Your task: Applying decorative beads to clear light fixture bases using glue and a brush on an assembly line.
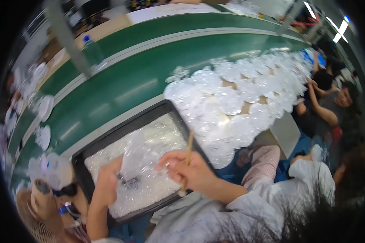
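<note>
Over a black tray filled with small clear glittering pieces, my two hands work close together. My left hand is closed at the edge of a crinkly clear plastic piece, blurred against the tray's contents. A thin wooden stick with a pale, brush-like lower end is held in my right hand. The right fingertips are bent toward the plastic piece; whether they pinch anything small cannot be made out. A dark patch shows beside my left fingers.
Many clear round plastic pieces cover the table to the right. Behind the tray runs a green conveyor belt, with a clear bottle beside a post. A beige fan stands at left. Other people sit along the right.
</note>
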### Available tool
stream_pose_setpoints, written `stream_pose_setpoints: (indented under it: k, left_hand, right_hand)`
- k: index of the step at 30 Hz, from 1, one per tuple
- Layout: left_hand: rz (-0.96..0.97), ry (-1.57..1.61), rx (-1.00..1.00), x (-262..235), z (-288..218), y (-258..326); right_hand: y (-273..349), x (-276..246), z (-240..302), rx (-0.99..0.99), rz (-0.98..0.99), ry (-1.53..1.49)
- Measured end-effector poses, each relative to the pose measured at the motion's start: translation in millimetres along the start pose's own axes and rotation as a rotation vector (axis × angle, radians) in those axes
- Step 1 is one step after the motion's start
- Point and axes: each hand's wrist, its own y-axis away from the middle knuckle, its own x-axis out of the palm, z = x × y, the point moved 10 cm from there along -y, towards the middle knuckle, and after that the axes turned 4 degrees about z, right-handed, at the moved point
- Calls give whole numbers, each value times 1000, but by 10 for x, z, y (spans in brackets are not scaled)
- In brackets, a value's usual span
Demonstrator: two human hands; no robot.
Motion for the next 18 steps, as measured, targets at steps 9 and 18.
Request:
stream_pose_setpoints:
  k: [9,18]
  left_hand:
    - [90,909,-132,460,197,-208]
    - [2,802,-291,462,390,-174]
  right_hand:
    - [-48,129,533,-58,109,142]
    - [-101,495,889,-167,70,819]
